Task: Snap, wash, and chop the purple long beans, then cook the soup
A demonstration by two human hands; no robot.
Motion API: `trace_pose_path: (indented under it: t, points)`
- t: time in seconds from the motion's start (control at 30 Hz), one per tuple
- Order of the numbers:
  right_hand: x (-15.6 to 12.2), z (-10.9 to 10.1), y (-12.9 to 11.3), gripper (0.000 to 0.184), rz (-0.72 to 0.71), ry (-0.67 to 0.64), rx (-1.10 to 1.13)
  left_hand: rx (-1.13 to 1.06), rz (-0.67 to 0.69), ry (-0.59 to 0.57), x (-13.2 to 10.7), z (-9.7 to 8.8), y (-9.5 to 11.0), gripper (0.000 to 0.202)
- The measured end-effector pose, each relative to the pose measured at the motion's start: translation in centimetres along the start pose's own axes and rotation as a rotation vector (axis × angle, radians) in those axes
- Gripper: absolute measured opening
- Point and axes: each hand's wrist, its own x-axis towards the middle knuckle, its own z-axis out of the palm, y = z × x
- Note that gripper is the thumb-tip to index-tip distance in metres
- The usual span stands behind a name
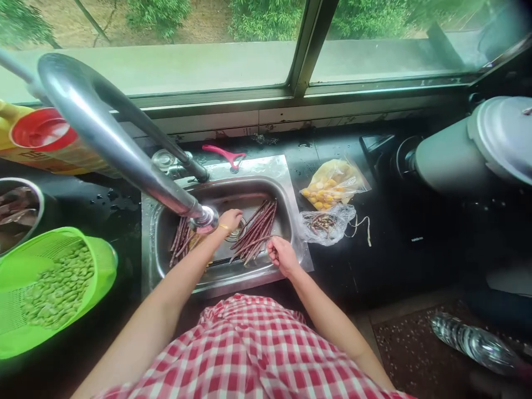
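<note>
Over the steel sink (286, 221), my right hand (282, 256) pinches the end of a long purple bean (258, 240) near the right rim. The bean stretches left across a bundle of purple long beans (260, 230) lying in the basin. Above the drain, my left hand (233, 219) has its fingers drawn together; anything between them is too small to make out. A second bunch of purple beans (179, 238) lies at the basin's left side, partly behind the faucet and my left forearm.
The faucet (124, 160) arches over the sink's left half. A red peeler (224, 152) lies behind it. To the right sit a bag of yellow pieces (332, 185) and a plastic bag of scraps (328, 226). A green basket (100, 266) of broad beans stands left.
</note>
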Motion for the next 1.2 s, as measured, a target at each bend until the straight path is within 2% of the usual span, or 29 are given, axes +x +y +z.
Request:
trace_pose_path:
  t: [0.07, 0.1, 0.13, 0.2, 0.3, 0.4, 0.5, 0.6, 0.73, 0.83, 0.9, 1.03, 1.13, 1.2]
  points:
    - [0.5, -0.5, -0.1, 0.035, 0.024, 0.028, -0.028, 0.051, 0.033, -0.018, 1.2, 3.9, -0.4, 0.018]
    - [0.7, -0.8, -0.1, 0.036, 0.031, 0.038, -0.036, 0.079, 0.05, -0.02, 1.6, 5.2, -0.5, 0.019]
    - [0.9, -1.1, -0.2, 0.037, 0.036, 0.049, -0.041, 0.097, 0.064, -0.02, 1.9, 6.1, -0.5, 0.019]
    - [1.2, -1.6, -0.5, 0.037, 0.034, 0.076, -0.044, 0.122, 0.089, -0.024, 2.1, 6.8, -0.3, 0.021]
    - [1.5, -2.0, -1.2, 0.036, 0.027, 0.11, -0.052, 0.136, 0.127, -0.066, 0.7, 5.8, 0.4, 0.016]
    - [1.5, -2.1, -2.4, 0.038, 0.039, 0.08, -0.059, 0.054, 0.213, -0.18, -2.5, 3.7, 1.3, 0.011]
    - [0.9, -2.0, -3.6, 0.044, 0.074, -0.036, -0.129, -0.062, 0.292, -0.312, -6.1, 1.4, 2.4, 0.015]
    - [-0.2, -1.9, -4.5, 0.044, 0.049, -0.184, -0.334, -0.1, 0.272, -0.38, -9.0, -0.1, 3.6, 0.021]
    - [-1.6, -1.6, -4.7, 0.037, -0.106, -0.292, -0.589, -0.252, 0.143, -0.439, -11.8, -0.1, 5.3, 0.028]
    - [-2.2, -1.0, -4.5, 0.037, -0.252, -0.284, -0.674, -0.287, 0.145, -0.512, -13.3, 0.8, 6.3, 0.027]
    - [-2.5, -0.6, -4.3, 0.038, -0.312, -0.274, -0.674, -0.288, 0.164, -0.515, -14.1, 1.3, 6.7, 0.024]
    - [-3.1, 0.2, -3.5, 0.04, -0.319, -0.252, -0.536, -0.326, 0.177, -0.435, -15.4, 1.6, 6.9, 0.018]
    - [-3.1, 1.1, -2.4, 0.041, -0.37, -0.151, -0.421, -0.34, 0.229, -0.335, -16.2, 1.9, 7.0, 0.01]
    - [-2.9, 2.1, -1.8, 0.04, -0.472, -0.071, -0.397, -0.393, 0.237, -0.266, -16.5, 2.2, 6.9, 0.006]
